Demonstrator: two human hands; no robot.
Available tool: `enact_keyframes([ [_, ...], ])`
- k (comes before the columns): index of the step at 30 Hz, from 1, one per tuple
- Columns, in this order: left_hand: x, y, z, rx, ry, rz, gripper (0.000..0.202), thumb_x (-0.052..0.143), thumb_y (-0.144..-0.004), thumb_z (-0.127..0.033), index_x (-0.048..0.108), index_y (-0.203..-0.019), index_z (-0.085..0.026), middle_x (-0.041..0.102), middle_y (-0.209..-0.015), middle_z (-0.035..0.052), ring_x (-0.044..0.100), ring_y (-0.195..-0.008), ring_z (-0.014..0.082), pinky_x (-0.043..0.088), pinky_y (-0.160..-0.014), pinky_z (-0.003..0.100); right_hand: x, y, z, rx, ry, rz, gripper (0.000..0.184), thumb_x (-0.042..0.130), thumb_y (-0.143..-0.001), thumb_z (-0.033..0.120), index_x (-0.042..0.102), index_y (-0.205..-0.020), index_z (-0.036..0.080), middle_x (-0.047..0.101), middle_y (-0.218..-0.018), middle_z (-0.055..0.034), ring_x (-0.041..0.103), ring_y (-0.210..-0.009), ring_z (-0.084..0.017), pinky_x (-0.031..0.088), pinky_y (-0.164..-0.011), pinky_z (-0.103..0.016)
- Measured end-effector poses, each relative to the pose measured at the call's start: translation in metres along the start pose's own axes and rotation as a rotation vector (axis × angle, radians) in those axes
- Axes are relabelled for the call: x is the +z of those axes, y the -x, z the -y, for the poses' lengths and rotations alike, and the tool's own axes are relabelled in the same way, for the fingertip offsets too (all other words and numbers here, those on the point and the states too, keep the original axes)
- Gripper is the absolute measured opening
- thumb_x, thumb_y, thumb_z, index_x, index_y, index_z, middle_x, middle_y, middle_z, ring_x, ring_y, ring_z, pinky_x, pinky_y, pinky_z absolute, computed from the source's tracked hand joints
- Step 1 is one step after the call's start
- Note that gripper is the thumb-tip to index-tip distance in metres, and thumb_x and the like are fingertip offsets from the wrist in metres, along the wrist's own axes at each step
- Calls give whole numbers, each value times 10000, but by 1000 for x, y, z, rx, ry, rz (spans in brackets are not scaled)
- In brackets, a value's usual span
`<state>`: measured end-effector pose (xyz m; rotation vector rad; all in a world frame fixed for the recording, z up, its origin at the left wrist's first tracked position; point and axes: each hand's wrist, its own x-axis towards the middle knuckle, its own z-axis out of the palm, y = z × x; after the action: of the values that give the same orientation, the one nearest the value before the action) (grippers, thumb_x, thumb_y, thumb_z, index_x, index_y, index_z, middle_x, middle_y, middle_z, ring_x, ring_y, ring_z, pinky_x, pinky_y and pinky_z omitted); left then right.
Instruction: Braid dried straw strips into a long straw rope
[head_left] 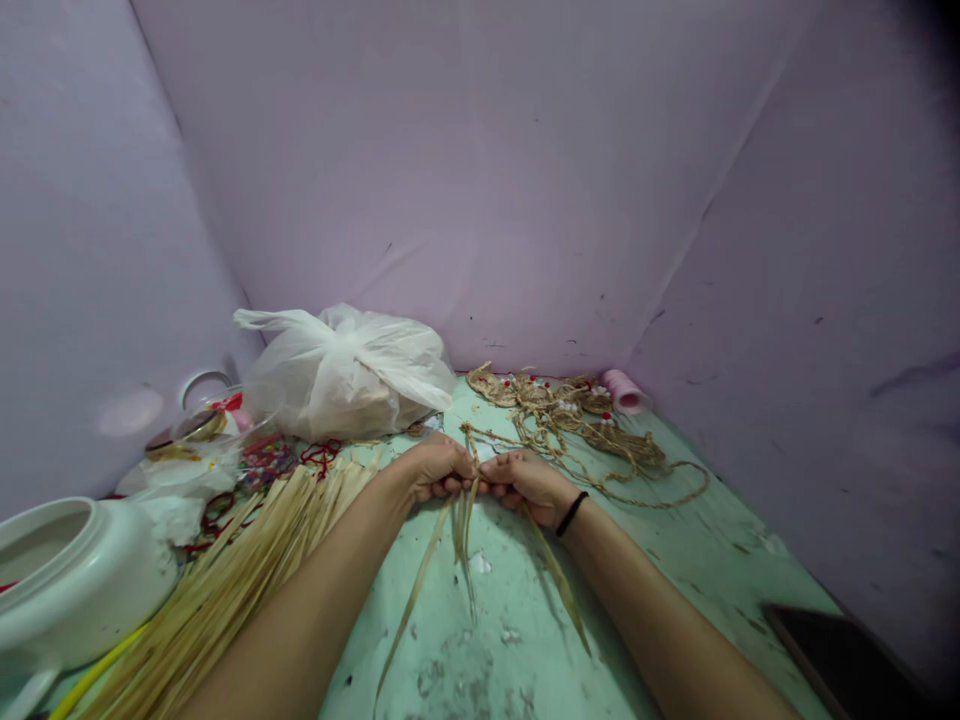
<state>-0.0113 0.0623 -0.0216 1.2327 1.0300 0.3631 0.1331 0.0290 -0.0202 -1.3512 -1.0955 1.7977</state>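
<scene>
Both of my hands meet over the middle of the green table, pinching strips of dried plant fibre. My left hand [442,466] is closed on strips at the left side of a short braid [470,445]. Close beside it, my right hand [529,484], with a black band at the wrist, is closed on strips at the right side. Loose fibre strips [556,580] hang below both hands toward me, several in all. The braid's upper end points away from me toward the wall. Fingertips partly hide the spot where the strips cross.
On the left lie a bundle of dried fibre strips [225,590] and a white pot [97,580]. Behind are a tied white plastic bag [352,370], braided pieces with red beads [555,400] and a pink thread spool [624,391]. A dark flat object [840,650] sits at right.
</scene>
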Motion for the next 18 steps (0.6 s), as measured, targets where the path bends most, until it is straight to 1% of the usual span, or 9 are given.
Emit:
enact_keyframes([
  [2,1,-1,1,7,-18,-2,70,515,-483,-178,519,-522,-120,494,-435,-14,282,-289,24,87,-291,158,0,0,-1,-32,60,-21,113,494,-647,111,510,-537,94,483,-452,18,290,-327,-8,146,-299,-128],
  [4,2,0,0,3,-47,-31,43,500,-483,-164,506,-499,-124,437,-385,-31,273,-283,30,88,-293,160,0,1,-1,-59,121,-41,119,496,-640,124,506,-523,101,455,-423,33,270,-318,-11,137,-303,-142],
  [8,7,6,-6,-10,-162,-106,50,487,-503,-141,479,-455,-130,366,-327,-43,261,-280,37,118,-304,166,3,3,1,-76,224,-100,156,507,-629,150,463,-481,127,341,-350,75,218,-301,-14,119,-315,-167],
  [12,10,12,-14,-56,-364,-163,57,498,-521,-131,535,-479,-123,391,-328,-30,288,-288,53,176,-319,179,5,2,1,-90,290,-168,104,518,-615,146,501,-515,127,333,-339,84,218,-307,-22,134,-328,-181],
  [15,10,12,-17,-93,-509,-221,54,511,-498,-109,552,-464,-116,400,-325,-20,323,-309,69,210,-333,188,5,2,0,-103,317,-181,81,513,-594,120,517,-513,123,350,-343,81,220,-313,-22,138,-335,-186],
  [18,11,12,-18,-123,-604,-292,46,536,-474,-113,535,-428,-121,403,-315,-12,327,-314,79,211,-337,197,6,2,0,-106,331,-179,103,498,-577,114,494,-475,129,362,-341,75,220,-306,-24,130,-333,-191],
])
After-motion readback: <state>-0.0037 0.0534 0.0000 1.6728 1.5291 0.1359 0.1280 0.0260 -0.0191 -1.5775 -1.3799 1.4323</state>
